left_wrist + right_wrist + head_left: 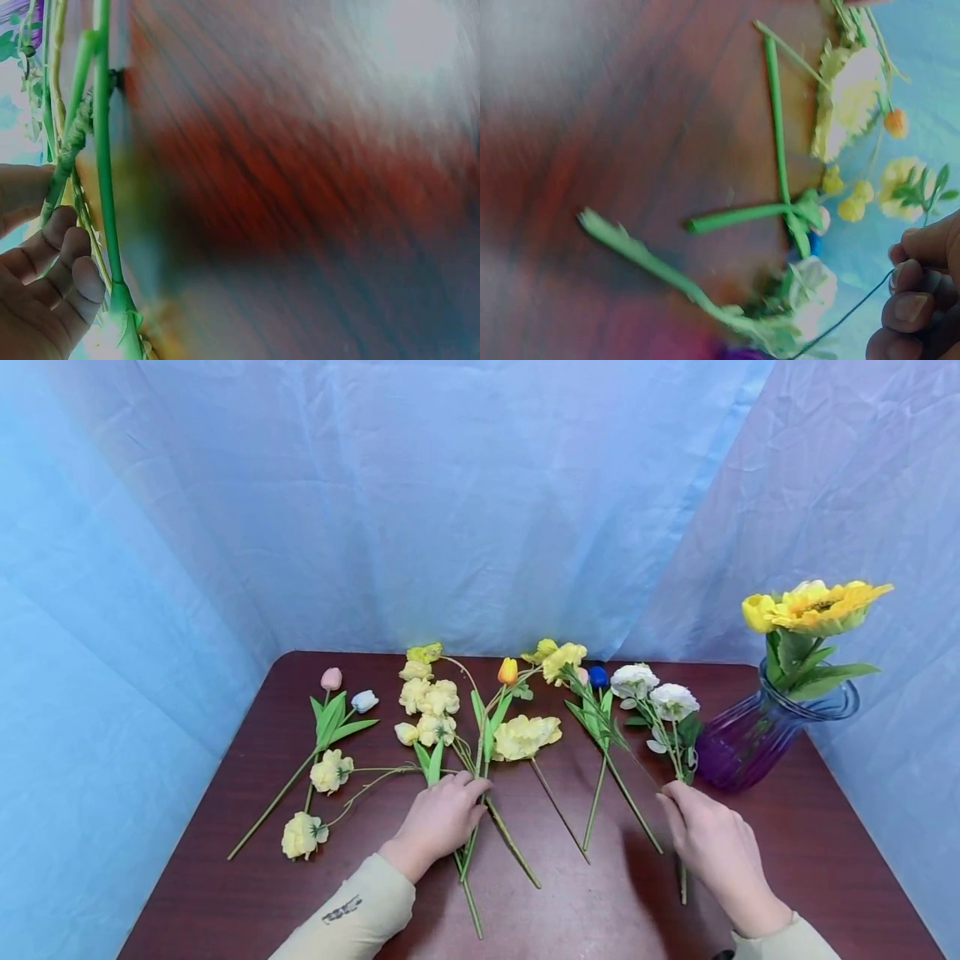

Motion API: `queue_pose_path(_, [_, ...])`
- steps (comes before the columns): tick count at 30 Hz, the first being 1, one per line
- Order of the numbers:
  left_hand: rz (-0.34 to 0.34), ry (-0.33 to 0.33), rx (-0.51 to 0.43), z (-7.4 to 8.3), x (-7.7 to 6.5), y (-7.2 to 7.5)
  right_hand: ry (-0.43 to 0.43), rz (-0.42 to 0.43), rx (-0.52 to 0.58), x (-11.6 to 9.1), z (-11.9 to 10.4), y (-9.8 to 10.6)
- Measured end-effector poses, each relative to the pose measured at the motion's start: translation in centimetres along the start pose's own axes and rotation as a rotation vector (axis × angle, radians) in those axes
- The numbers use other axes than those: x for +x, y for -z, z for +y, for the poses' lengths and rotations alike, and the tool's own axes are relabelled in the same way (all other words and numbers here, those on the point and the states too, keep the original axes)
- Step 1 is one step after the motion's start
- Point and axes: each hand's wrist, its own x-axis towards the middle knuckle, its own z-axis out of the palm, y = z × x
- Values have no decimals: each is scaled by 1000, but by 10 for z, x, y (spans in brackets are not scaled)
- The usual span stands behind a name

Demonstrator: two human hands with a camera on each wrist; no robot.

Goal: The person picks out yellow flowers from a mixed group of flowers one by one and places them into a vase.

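Observation:
My left hand (442, 818) is low over the crossing stems at the table's middle. In the left wrist view its thumb and index finger pinch a rough green flower stem (71, 142), and a smooth green tulip stem (105, 165) runs beside it. My right hand (716, 843) is at the front right, above the stem of the white flowers (675, 702). Between thumb and fingers it pinches a thin dark stem, whose leafy green sprig (922, 191) shows in the right wrist view, in front of a yellow flower (900, 172).
A purple-blue glass vase (742, 743) holding a sunflower (825, 606) stands at the right. Pink and pale-blue tulips (364, 701) lie at the left, pale yellow flowers (438, 697) and an orange tulip (507, 671) in the middle, a blue tulip (597, 677) right of them. Cloth (480, 510) hangs behind.

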Motion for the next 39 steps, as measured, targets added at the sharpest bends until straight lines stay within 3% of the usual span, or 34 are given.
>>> queue_pose_path(7, [-2, 164, -253, 0, 1, 7, 150, 179, -65, 21, 5, 20])
queue_pose_path(13, [22, 250, -304, -7, -2, 12, 184, 290, -116, 39, 6, 40])
queue_pose_path(25, [24, 159, -244, -16, -23, 16, 290, 426, -185, 76, 8, 78])
queue_pose_path(34, [30, 106, -68, -23, -42, 24, 359, 473, -195, 105, 14, 95])
queue_pose_path(39, [30, 79, 14, -27, -52, 25, 365, 439, -190, 111, 28, 95])
